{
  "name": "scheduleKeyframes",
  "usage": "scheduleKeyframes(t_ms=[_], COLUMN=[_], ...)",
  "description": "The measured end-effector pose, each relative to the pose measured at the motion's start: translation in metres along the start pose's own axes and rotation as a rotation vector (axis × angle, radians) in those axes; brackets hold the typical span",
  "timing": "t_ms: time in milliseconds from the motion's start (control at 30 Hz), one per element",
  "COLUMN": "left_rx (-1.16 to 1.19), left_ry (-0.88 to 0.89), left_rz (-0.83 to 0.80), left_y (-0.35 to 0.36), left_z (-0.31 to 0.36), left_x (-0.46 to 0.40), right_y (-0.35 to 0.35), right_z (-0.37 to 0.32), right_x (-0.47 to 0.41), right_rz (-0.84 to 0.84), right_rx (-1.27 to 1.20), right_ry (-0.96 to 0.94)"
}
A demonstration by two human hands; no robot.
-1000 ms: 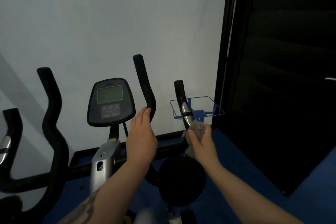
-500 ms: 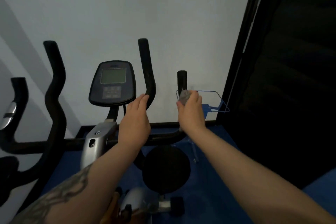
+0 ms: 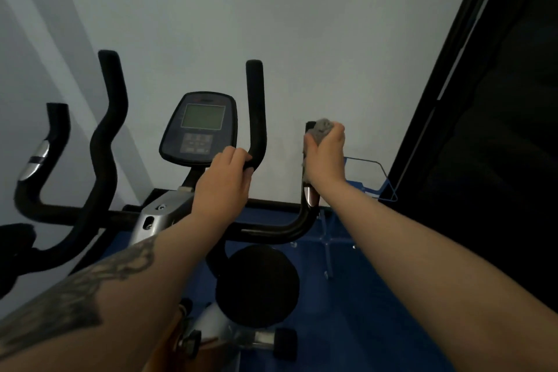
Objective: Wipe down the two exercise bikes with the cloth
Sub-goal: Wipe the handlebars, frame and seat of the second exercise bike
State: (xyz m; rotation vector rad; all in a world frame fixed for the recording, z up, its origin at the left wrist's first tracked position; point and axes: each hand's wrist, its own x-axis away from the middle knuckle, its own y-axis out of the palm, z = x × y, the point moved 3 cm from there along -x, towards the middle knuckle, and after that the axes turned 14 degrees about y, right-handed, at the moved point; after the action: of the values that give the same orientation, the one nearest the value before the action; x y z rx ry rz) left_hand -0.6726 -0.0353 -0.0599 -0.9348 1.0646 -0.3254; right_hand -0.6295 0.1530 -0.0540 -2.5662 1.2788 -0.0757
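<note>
An exercise bike (image 3: 169, 217) stands in front of me, with black handlebars and a grey console (image 3: 199, 128) in the middle. My left hand (image 3: 225, 183) grips the inner right handlebar (image 3: 256, 112) near its lower bend. My right hand (image 3: 326, 154) holds a grey cloth (image 3: 321, 128) wrapped round the top of the outer right grip (image 3: 308, 208), whose tip is mostly hidden by the cloth. The left handlebars (image 3: 105, 136) are free. Only this one bike is in view.
A pale wall (image 3: 302, 24) lies close behind the bike. A dark panel (image 3: 498, 145) fills the right side. A blue wire rack (image 3: 374, 181) stands by the right grip, over blue floor (image 3: 362, 311). The round black flywheel cover (image 3: 256, 285) sits below the handlebars.
My right hand has slid the cloth up the outer right grip, from its silver sensor to its top end. My left hand has stayed on the inner handlebar. The view has shifted right.
</note>
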Motion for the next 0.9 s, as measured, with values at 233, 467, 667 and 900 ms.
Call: scheduleKeyframes(t_ms=[233, 467, 667, 900], left_rx=[-0.04, -0.064, -0.059, -0.082], left_ry=[0.018, 0.013, 0.018, 0.021], left_rz=[0.0, 0.003, 0.036, 0.039], left_y=[0.0, -0.001, 0.0, -0.002], left_z=[0.0, 0.002, 0.0, 0.001], left_x=[-0.001, 0.0, 0.004, 0.001], right_y=[0.004, -0.006, -0.01, 0.003], right_z=[0.039, -0.013, -0.026, -0.001], right_x=[0.019, -0.017, -0.044, -0.008], right_rz=[-0.017, -0.088, -0.303, 0.114], right_rx=[-0.16, -0.047, 0.506, 0.315], right_ry=[-0.002, -0.296, -0.477, -0.23])
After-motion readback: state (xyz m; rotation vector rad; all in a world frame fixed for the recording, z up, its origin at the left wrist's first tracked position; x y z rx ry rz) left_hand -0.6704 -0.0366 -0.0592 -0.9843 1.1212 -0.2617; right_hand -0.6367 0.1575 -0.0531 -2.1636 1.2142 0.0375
